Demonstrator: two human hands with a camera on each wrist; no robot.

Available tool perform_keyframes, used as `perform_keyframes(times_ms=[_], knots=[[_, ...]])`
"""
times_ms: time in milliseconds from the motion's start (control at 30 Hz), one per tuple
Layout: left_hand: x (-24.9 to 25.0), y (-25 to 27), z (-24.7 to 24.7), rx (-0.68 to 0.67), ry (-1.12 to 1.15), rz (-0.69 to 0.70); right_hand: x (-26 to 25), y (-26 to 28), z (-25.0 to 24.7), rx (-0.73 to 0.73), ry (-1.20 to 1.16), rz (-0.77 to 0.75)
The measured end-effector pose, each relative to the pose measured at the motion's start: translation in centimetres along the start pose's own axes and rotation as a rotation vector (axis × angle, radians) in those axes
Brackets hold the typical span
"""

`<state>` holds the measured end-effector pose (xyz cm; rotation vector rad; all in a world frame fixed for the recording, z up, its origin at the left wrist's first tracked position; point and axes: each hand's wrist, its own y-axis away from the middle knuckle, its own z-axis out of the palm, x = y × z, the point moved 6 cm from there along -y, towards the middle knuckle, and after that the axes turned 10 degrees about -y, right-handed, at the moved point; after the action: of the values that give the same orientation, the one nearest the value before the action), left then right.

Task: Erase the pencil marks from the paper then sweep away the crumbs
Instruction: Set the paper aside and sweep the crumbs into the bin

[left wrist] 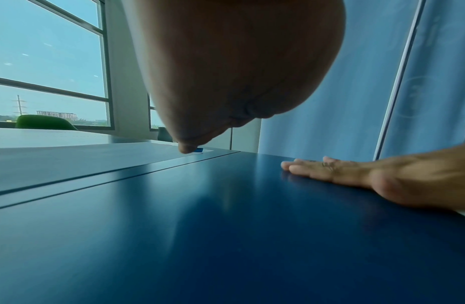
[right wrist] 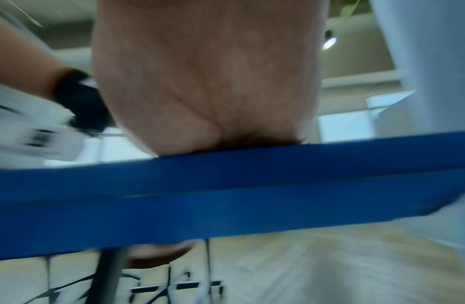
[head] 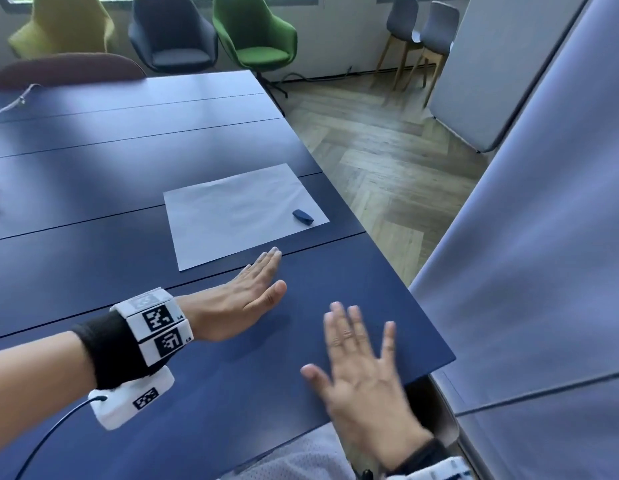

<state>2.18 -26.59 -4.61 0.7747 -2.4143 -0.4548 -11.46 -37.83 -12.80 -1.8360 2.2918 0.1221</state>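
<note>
A white sheet of paper [head: 242, 211] lies on the dark blue table [head: 128, 188] near its right edge. A dark blue eraser [head: 303, 216] rests on the paper's right corner; in the left wrist view only a sliver of the eraser [left wrist: 199, 150] shows past my fingers. My left hand [head: 252, 289] is flat with straight fingers just in front of the paper's near edge, holding nothing. My right hand [head: 356, 355] lies spread and flat on the table near the front right corner, blurred; it shows as the right hand [left wrist: 356, 172] in the left wrist view. No pencil marks are visible.
The table's right edge [head: 387, 258] drops to a wooden floor [head: 380, 150]. A grey partition [head: 529, 237] stands close on the right. Several chairs, among them a green one [head: 256, 32], line the far side. A cable [head: 10, 105] lies at the far left.
</note>
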Motion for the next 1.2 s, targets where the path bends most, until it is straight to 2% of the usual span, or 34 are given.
perform_keyframes(times_ms=[100, 167, 333, 400, 467, 633, 700, 800, 900, 933, 967, 1033, 1133, 1200], knots=[[-0.2, 0.1, 0.3, -0.001, -0.015, 0.004, 5.1, 0.1, -0.9, 0.002, 0.031, 0.142], [-0.2, 0.1, 0.5, -0.003, -0.021, 0.001, 4.6, 0.2, -1.3, 0.029, 0.012, 0.134], [0.7, -0.7, 0.5, -0.002, -0.051, 0.009, -7.4, 0.5, 0.6, 0.028, -0.078, -0.211], [1.0, -0.8, 0.3, -0.007, -0.072, 0.011, -9.5, 0.5, 1.3, -0.024, -0.107, -0.236], [1.2, -1.0, 0.1, 0.001, -0.098, 0.031, -7.5, 0.0, 1.0, -0.047, -0.114, -0.156], [0.7, -0.6, 0.0, -0.037, -0.128, -0.032, 3.2, -0.2, -0.6, -0.032, -0.010, 0.126], [0.7, -0.7, 0.1, -0.044, -0.128, -0.050, 3.5, -0.3, -1.1, -0.023, -0.043, 0.168], [0.7, -1.3, 0.3, -0.039, -0.133, -0.047, -2.0, -0.7, -0.7, -0.043, -0.142, 0.021], [0.5, -1.9, 0.3, -0.030, -0.179, -0.044, -9.5, -0.5, -0.4, -0.236, -0.191, -0.218], [0.2, -2.0, 0.3, -0.029, -0.200, -0.055, -10.6, -0.5, -0.2, -0.308, -0.228, -0.230], [-0.1, -1.9, 0.2, -0.031, -0.215, -0.069, -10.7, -0.7, -0.1, -0.335, -0.234, -0.214], [-0.8, -1.6, 0.0, -0.041, -0.233, -0.099, -8.3, -1.6, 0.0, -0.249, -0.168, -0.134], [-2.1, -0.7, -0.3, -0.047, -0.234, -0.154, -2.1, -2.1, -0.3, -0.160, -0.178, 0.139], [-2.5, -0.1, -0.3, -0.057, -0.222, -0.190, 0.8, -2.4, -0.8, -0.151, -0.167, 0.250]])
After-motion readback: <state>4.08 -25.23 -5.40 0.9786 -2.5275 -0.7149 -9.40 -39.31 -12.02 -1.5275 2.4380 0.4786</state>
